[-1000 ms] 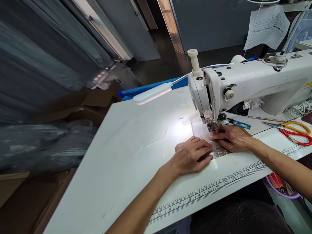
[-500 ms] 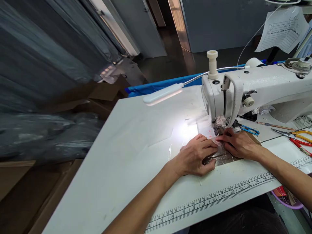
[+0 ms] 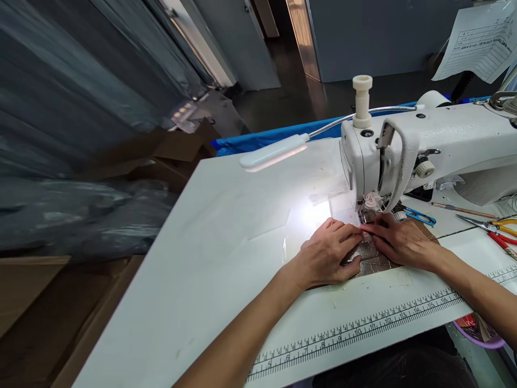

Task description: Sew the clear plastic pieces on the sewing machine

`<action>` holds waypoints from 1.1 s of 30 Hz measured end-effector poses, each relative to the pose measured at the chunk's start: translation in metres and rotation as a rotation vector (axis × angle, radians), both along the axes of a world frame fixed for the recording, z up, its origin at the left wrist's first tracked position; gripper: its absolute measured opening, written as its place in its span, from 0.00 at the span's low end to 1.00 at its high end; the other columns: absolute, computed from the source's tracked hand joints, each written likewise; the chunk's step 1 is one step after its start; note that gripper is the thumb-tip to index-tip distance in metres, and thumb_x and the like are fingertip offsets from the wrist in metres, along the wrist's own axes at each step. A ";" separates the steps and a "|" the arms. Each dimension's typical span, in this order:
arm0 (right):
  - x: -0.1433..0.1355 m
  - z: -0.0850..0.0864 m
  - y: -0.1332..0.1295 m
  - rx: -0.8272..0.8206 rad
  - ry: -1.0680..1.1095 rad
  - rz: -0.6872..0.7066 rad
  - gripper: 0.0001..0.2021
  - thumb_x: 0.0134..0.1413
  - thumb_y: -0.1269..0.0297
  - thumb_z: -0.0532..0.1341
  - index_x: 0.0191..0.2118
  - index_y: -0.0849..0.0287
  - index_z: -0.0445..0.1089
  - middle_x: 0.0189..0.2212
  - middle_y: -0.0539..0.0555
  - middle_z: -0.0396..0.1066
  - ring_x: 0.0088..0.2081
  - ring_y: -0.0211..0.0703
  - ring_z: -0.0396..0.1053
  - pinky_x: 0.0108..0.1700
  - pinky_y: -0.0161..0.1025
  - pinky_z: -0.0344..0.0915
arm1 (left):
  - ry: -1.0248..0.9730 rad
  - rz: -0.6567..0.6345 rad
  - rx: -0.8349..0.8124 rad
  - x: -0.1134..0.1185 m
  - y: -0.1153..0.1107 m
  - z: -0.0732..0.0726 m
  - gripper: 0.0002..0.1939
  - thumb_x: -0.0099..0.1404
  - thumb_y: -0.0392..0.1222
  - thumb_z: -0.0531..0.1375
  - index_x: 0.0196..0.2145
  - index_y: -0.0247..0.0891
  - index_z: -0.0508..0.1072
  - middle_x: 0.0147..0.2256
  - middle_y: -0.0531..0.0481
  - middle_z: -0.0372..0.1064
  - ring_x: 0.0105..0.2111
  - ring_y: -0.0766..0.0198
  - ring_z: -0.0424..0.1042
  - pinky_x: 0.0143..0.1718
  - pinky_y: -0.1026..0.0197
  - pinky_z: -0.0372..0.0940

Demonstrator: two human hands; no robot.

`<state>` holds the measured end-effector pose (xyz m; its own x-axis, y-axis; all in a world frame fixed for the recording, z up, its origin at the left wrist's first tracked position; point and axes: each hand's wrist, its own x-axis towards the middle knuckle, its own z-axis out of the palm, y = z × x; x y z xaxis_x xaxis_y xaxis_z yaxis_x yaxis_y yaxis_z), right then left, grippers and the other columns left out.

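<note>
In the head view, both hands are on a piece of brown, shiny mesh fabric (image 3: 369,261) at the front of a white sewing machine (image 3: 456,145). My left hand (image 3: 329,253) is curled over the fabric's left part, its thumb apart from the fingers and a fold between them. My right hand (image 3: 399,240) holds the right part, index finger reaching toward the left fingertips just before the presser foot (image 3: 367,216). Some fingertips are hidden. A pale pink ruffled flower (image 3: 372,200) sits at the needle area. Under the hands, most of the fabric is covered.
A lit lamp (image 3: 274,152) hangs over the white table (image 3: 194,258). Blue thread snips (image 3: 420,215), a thin pencil-like tool (image 3: 464,210) and yellow-and-red-handled pliers (image 3: 501,229) lie right. A printed ruler (image 3: 355,335) runs along the front edge. Cardboard boxes (image 3: 177,148) stand left.
The camera view has shifted slightly, so the machine and tools appear further right. Both hands stay on the fabric, with little visible movement relative to the presser foot.
</note>
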<state>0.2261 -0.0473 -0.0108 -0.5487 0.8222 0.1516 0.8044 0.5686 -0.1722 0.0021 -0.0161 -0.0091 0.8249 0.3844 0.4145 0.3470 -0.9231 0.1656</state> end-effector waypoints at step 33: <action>0.017 0.012 0.011 -0.252 0.302 -0.145 0.16 0.67 0.57 0.49 0.46 0.56 0.72 0.29 0.54 0.75 0.30 0.45 0.71 0.33 0.41 0.68 | 0.176 0.143 0.014 -0.002 0.012 0.003 0.23 0.64 0.50 0.55 0.51 0.33 0.70 0.43 0.41 0.70 0.38 0.54 0.70 0.40 0.50 0.64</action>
